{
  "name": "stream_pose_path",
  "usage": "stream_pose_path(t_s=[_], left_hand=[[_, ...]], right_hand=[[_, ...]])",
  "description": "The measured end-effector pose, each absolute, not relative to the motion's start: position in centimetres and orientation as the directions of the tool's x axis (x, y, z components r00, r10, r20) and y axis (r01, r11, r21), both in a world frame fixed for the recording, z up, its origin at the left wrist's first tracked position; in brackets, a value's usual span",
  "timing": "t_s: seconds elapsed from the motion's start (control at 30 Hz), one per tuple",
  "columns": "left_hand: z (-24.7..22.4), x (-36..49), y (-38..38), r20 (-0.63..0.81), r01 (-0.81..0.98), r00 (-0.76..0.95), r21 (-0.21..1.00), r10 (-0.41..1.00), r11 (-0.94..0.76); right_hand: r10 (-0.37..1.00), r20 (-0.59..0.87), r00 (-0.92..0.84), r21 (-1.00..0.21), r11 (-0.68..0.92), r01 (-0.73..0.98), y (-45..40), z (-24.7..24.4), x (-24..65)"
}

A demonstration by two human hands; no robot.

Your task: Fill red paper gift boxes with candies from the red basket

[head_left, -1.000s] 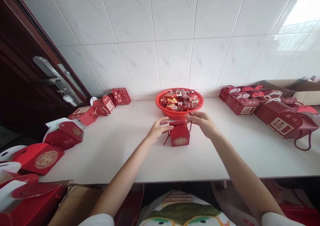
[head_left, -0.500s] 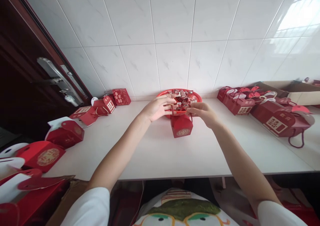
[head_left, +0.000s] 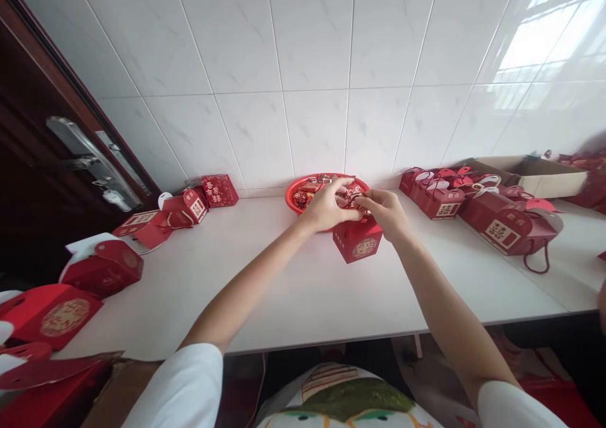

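A small red gift box (head_left: 357,242) with a round gold emblem stands on the white table, its top partly covered by my fingers. My left hand (head_left: 326,206) curls in over the box top from the left, thumb low and fingers bent; what lies in its fingertips is hidden. From the right, my right hand (head_left: 386,212) pinches at the box's dark cord handle, close to the left fingertips. Just behind the box sits a red plastic basin (head_left: 290,194) of wrapped sweets (head_left: 307,191), partly hidden by my left hand.
Several red gift boxes (head_left: 106,267) line the table's left side. More maroon boxes (head_left: 511,226) with cords stand at right, by an open cardboard box (head_left: 552,182). A tiled wall (head_left: 312,125) rises behind; a dark door (head_left: 42,131) is at left.
My left hand has moved right and in, from spread fingers over the basin to curled fingers at the box top. Both hands are now close together. The view has shifted slightly.
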State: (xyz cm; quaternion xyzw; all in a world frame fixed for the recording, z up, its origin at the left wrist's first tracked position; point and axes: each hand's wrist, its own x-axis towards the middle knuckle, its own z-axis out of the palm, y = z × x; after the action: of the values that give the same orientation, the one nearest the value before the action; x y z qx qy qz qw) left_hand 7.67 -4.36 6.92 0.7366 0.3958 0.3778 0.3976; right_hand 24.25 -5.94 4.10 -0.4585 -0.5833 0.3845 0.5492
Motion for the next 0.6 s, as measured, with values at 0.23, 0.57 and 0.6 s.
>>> stream_pose_path(t_s=[0.23,0.57,0.6], left_hand=[[0.5,9.0,-4.6,0.261,0.494,0.405,0.744,0.876,-0.45],[-4.8,10.0,-2.2,0.183,0.376,0.304,0.879,0.935,-0.294],[-5.4,10.2,-2.0,0.176,0.339,0.299,0.899,0.938,-0.277]], right_hand=[[0.985,0.172,-0.018,-0.98,0.17,-0.099,-6.1,3.3,24.7],[0.994,0.075,-0.077,-0.996,0.071,-0.046,-5.5,0.2,25.5],[0.995,0.073,-0.069,-0.996,0.07,-0.046,-5.4,-0.1,25.5]])
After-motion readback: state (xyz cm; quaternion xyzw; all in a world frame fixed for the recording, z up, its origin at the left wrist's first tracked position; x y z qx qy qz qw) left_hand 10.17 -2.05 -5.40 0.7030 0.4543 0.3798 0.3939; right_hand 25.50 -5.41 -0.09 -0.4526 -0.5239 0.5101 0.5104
